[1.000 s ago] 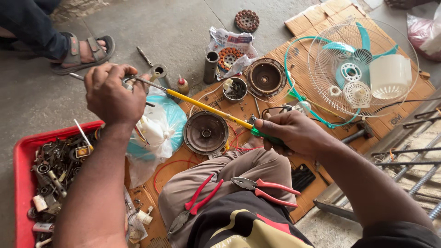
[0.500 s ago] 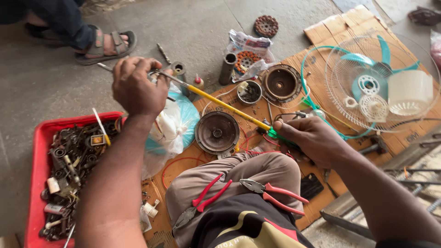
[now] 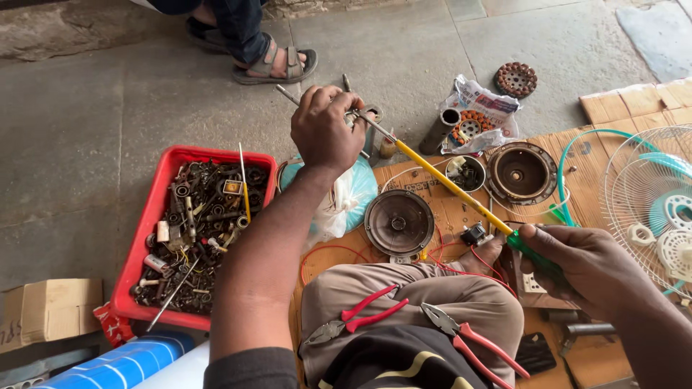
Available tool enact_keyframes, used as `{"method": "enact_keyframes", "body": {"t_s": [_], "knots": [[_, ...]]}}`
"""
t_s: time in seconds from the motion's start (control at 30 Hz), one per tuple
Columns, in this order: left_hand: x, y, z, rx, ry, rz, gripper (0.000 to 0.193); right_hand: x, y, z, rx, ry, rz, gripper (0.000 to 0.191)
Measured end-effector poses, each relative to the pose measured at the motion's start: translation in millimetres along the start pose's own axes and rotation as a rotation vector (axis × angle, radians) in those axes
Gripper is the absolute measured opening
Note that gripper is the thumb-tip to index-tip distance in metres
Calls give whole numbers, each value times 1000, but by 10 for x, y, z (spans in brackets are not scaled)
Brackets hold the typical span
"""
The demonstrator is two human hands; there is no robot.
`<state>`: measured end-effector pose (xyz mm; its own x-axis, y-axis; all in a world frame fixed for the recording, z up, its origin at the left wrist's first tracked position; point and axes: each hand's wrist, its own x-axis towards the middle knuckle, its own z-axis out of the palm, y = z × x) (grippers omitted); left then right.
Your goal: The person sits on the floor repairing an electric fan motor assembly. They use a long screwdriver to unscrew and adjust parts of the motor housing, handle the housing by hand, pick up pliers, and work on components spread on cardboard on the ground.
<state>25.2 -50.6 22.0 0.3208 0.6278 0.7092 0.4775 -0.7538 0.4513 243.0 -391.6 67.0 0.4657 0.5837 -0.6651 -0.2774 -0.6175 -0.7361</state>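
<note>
Right hand (image 3: 584, 263) closed around green handle of long yellow-shafted screwdriver (image 3: 440, 176), tip meeting small metal part (image 3: 355, 114) pinched in raised left hand (image 3: 324, 130), above red tray (image 3: 148, 223) of scrap hardware. Two red-handled pliers (image 3: 432, 324) rest on lap.

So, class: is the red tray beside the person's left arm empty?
No, the red tray is heaped with small metal parts and screws.
</note>
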Motion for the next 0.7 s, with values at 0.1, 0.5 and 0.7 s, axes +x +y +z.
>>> {"method": "enact_keyframes", "body": {"t_s": [0.1, 0.5, 0.7], "knots": [[14, 18, -1, 10, -9, 24, 24, -142, -31, 110, -367, 174, -136, 30], [7, 10, -28, -26, -13, 23, 27, -207, -101, 216, -571, 278, -333, 33], [31, -16, 6, 45, -7, 37, 45, -296, 195, 352, -873, 613, -1038, 41]]}}
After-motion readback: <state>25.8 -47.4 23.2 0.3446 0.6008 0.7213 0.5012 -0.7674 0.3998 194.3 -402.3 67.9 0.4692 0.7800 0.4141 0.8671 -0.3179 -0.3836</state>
